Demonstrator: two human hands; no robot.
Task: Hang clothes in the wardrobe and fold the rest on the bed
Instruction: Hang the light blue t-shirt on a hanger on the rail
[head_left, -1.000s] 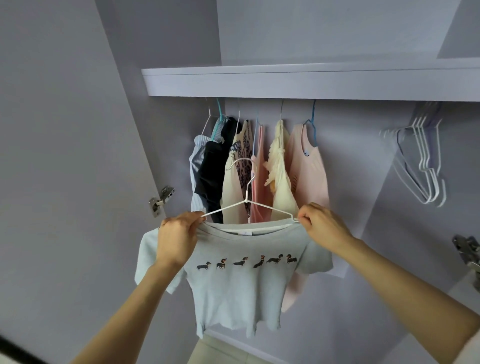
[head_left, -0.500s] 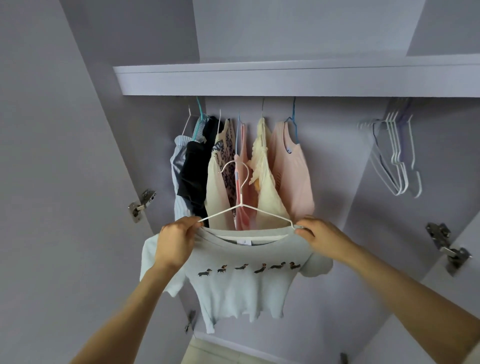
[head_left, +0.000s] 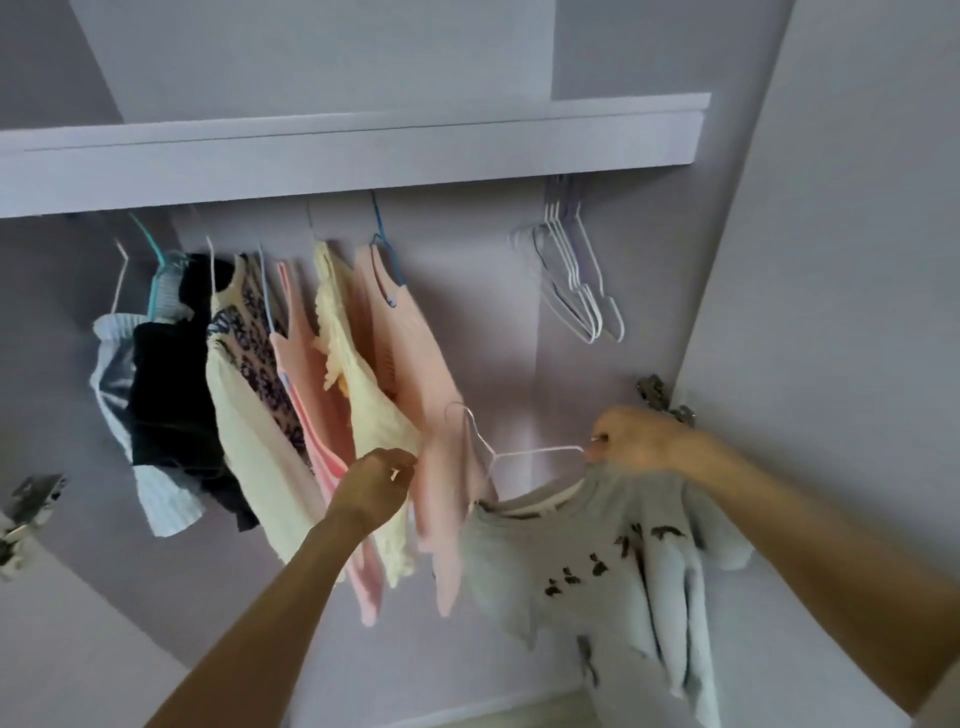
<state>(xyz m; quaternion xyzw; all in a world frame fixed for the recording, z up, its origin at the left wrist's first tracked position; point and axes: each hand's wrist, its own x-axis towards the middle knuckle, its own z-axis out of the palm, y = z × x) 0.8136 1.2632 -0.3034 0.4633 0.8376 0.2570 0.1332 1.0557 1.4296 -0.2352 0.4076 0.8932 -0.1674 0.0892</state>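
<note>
Right hand (head_left: 636, 439) grips our hanger (head_left: 540, 451) with tee (head_left: 597, 561), right of frame | left hand (head_left: 376, 486) pinches pink top (head_left: 441, 467), centre

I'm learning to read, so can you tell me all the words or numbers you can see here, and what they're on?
No readable words or numbers anywhere.
Light blue T-shirt: a row of small dark dog shapes, pictures only, no letters.
Patterned top: dark blotchy print, no text.
Pink top: a small tag at the neck, too small and blurred to read.
Empty white hangers: no labels visible.
</note>
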